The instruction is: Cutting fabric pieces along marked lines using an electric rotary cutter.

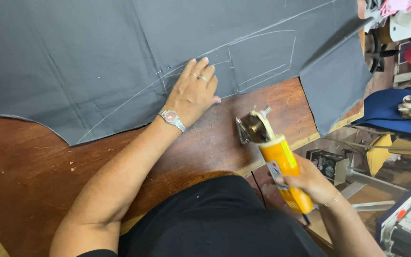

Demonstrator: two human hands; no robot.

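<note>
Pressing flat on dark grey fabric — chalk-lined, creased — left hand, right hand grip closed around orange rotary cutter.

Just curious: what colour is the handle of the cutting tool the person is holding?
Orange-yellow. The handle of the cutting tool, gripped by the right hand, shows best in the head view.

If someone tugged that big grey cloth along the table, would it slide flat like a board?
Probably not. The grey cloth shows creases and droops over the wooden table edge, so it is likely floppy. The left hand pressing it flat suggests it shifts easily.
</note>
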